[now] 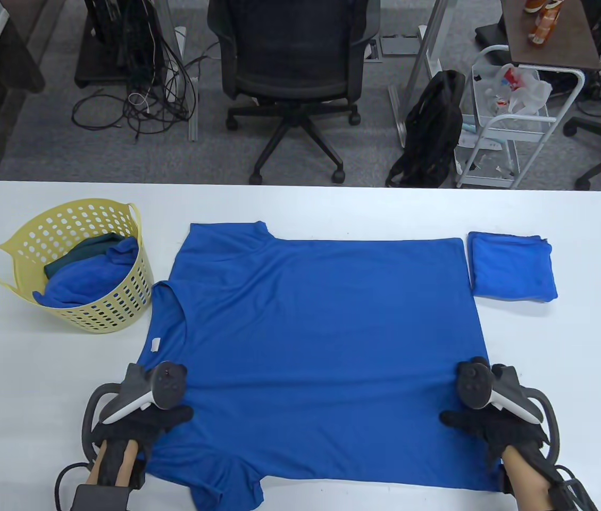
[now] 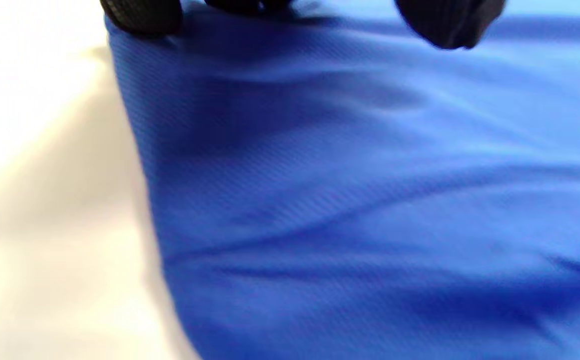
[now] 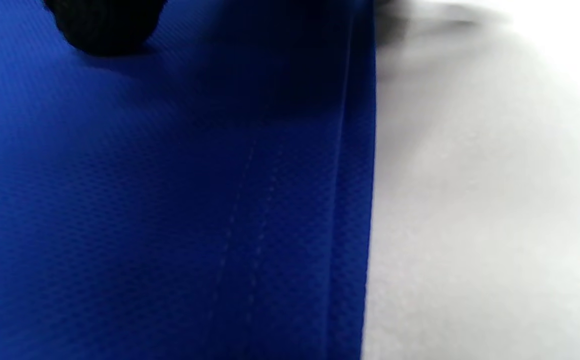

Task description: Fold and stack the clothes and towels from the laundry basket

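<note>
Now both hands rest on the blue T-shirt (image 1: 322,340), spread flat under the fingers: left hand (image 1: 141,420) beside the collar, right hand (image 1: 492,420) by the hem; finger closure cannot be told. Grip both edges evenly before folding, keeping the fabric taut.

- A white desk (image 1: 572,340) carries everything, reaching from the left edge to the right edge of the table view.
- A blue T-shirt (image 1: 322,340) lies spread flat across its middle, collar toward the left, hem toward the right, one sleeve at the near edge.
- A yellow perforated laundry basket (image 1: 114,308) stands on the desk just left of the shirt, with blue and dark green cloth inside.
- A folded blue towel (image 1: 510,266) lies on the desk just beside the shirt's far right corner.
- In the right wrist view the shirt's stitched hem (image 3: 270,210) lies flat against the white surface.
</note>
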Tool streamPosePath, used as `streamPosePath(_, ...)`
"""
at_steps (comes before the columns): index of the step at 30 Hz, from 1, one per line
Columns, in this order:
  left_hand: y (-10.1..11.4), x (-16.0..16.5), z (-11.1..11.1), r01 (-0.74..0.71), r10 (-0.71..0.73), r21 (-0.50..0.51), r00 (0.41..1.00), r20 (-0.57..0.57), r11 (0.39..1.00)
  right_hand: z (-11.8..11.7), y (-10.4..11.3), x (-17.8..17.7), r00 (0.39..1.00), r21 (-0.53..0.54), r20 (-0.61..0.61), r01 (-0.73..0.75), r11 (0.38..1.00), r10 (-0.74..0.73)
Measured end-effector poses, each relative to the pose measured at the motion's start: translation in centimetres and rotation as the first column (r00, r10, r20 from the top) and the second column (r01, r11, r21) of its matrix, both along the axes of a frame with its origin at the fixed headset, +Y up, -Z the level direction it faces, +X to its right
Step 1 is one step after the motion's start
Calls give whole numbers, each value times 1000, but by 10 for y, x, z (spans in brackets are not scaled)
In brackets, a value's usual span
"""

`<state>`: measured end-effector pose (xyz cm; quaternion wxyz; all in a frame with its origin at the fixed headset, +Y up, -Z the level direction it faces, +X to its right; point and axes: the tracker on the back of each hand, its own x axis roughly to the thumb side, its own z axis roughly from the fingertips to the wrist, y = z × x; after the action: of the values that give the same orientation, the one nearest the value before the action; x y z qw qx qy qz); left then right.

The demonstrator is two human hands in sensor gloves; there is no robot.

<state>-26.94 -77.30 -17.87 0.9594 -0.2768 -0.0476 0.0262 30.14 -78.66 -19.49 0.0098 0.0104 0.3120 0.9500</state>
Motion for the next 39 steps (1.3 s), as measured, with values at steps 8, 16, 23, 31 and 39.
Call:
streamPosePath(8,13,-49,10,-31,59,269,993,-99,963,16,34,20,983,242,17,173,955,-183)
streamPosePath(16,-2,-44,6,105,-84,206,991,-108,973,18,31,29,989,279,54,115,953,-135)
streamPosePath(23,-9,-43,4,181,-153,214,978,-142,960,17,21,20,991,353,48,-132,926,123)
streamPosePath(31,-13,-44,-2,159,-134,177,980,-144,971,17,22,27,996,436,44,-83,896,71)
streamPosePath(39,-13,-49,-4,155,-113,223,975,-189,963,13,23,35,995,479,87,1,878,-48)
